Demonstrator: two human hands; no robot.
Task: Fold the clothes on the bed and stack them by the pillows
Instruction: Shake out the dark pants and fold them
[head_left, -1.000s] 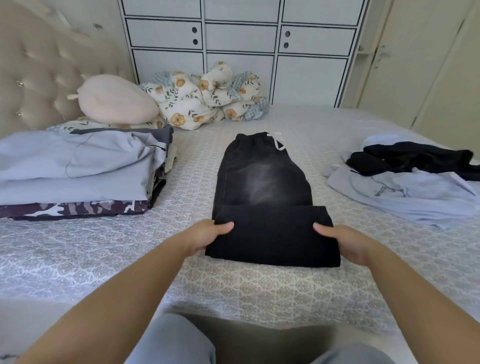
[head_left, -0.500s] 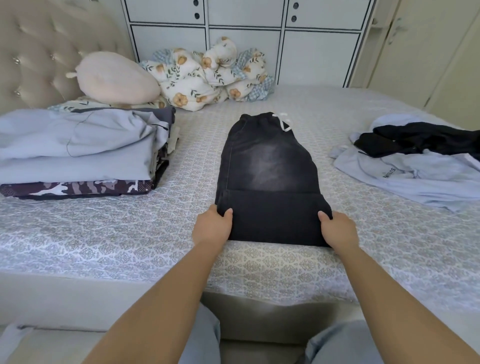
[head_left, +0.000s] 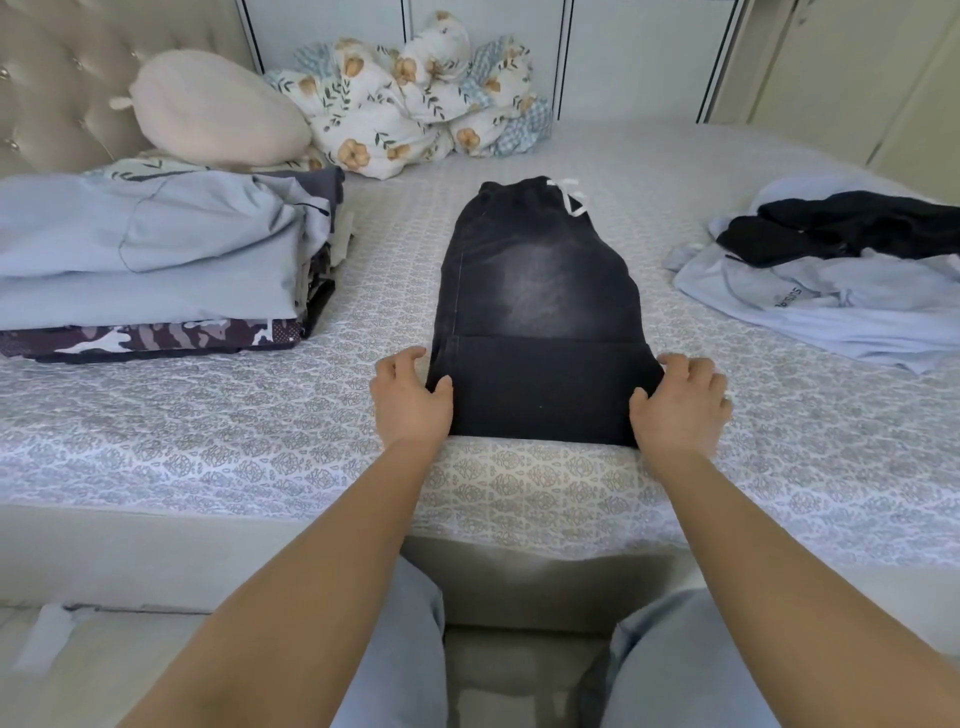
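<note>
Black faded pants (head_left: 537, 291) lie flat in the middle of the bed, waistband with a white drawstring at the far end. Their near end is folded up over the legs. My left hand (head_left: 410, 400) holds the left edge of that folded part, thumb on top of the fabric. At the right edge my right hand (head_left: 680, 402) does the same, fingers curled against the edge. A stack of folded clothes (head_left: 150, 270), pale blue on top and camouflage at the bottom, sits at the left by a cream pillow (head_left: 218, 109).
A loose pile of a pale blue garment (head_left: 831, 301) and a black one (head_left: 841, 223) lies at the right. A bundled floral quilt (head_left: 415, 104) sits at the back against white cabinets. The padded headboard (head_left: 62, 88) is at the left. My knees are below the bed's near edge.
The pants have slid away from the bed's near edge. Both hands have shifted along the folded part's side edges. The camera has tipped further down.
</note>
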